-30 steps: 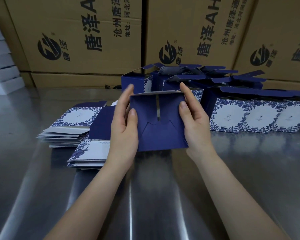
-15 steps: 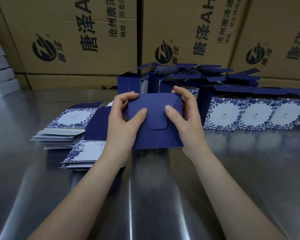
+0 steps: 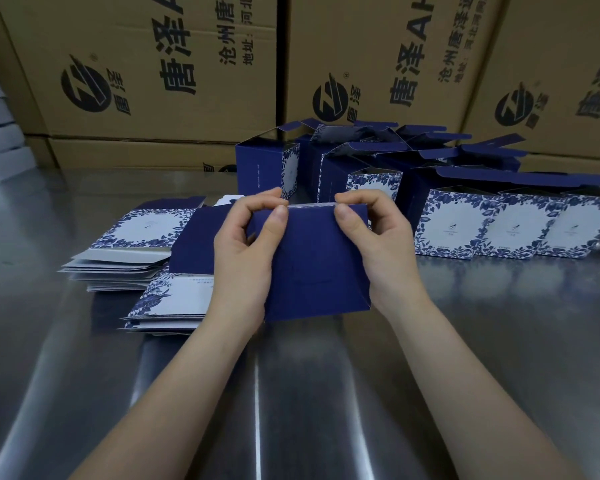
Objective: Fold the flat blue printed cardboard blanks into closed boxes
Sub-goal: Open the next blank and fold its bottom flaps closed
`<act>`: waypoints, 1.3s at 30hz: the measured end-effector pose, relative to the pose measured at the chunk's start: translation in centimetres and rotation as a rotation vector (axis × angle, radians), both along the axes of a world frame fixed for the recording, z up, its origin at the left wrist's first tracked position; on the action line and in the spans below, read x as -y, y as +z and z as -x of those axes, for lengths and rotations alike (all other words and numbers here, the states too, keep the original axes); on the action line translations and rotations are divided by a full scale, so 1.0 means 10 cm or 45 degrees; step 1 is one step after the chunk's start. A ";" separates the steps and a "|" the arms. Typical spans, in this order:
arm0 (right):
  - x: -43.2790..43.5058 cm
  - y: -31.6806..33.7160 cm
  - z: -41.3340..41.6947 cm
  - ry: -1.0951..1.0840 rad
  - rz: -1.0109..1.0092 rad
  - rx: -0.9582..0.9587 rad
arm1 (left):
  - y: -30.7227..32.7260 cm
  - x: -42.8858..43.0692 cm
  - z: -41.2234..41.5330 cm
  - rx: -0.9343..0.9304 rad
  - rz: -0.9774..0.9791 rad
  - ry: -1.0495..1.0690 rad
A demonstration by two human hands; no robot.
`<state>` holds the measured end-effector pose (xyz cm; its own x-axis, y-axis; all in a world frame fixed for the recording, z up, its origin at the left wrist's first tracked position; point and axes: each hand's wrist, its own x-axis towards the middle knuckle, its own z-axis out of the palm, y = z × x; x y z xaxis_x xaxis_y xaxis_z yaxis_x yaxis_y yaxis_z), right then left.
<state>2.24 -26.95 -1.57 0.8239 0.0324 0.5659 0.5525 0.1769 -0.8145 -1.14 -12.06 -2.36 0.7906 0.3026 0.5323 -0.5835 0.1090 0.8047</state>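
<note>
I hold a dark blue cardboard box [image 3: 312,265] above the steel table, its plain blue bottom face turned toward me. My left hand [image 3: 246,254] grips its left side, thumb pressed on the top edge. My right hand [image 3: 378,244] grips the right side, thumb also on the top edge, fingers curled behind. Two stacks of flat blue-and-white printed blanks [image 3: 136,244] lie to the left, the nearer stack [image 3: 170,306] partly hidden by my left wrist.
Several folded boxes with open lids [image 3: 361,157] stand behind my hands, and a row with floral fronts [image 3: 499,226] runs to the right. Large brown shipping cartons [image 3: 153,71] wall off the back. The steel table [image 3: 291,393] stretches toward me.
The bottom flaps, open with a slot showing a second ago, have been folded in and tucked. Both thumbs moved from the flap's middle up to the box's top edge.
</note>
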 end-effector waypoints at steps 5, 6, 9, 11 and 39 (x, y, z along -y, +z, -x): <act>-0.01 -0.01 0.00 -0.010 -0.052 0.030 | 0.00 0.01 0.00 0.009 0.054 0.021; -0.01 -0.01 0.00 -0.016 -0.048 0.038 | 0.00 0.01 0.00 0.012 0.049 0.032; -0.01 -0.01 0.00 -0.007 -0.031 0.039 | -0.01 0.01 0.00 -0.002 0.031 0.041; 0.00 0.00 0.00 0.007 0.016 0.028 | -0.01 0.00 0.00 -0.020 -0.019 0.050; 0.08 0.02 -0.02 0.217 0.021 -0.116 | 0.00 -0.06 0.01 -0.050 -0.006 -0.033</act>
<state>2.49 -27.74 -1.32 0.8536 0.1843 0.4873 0.4396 0.2473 -0.8635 -1.24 -11.44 -2.36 0.8183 0.2795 0.5023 -0.5488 0.1198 0.8273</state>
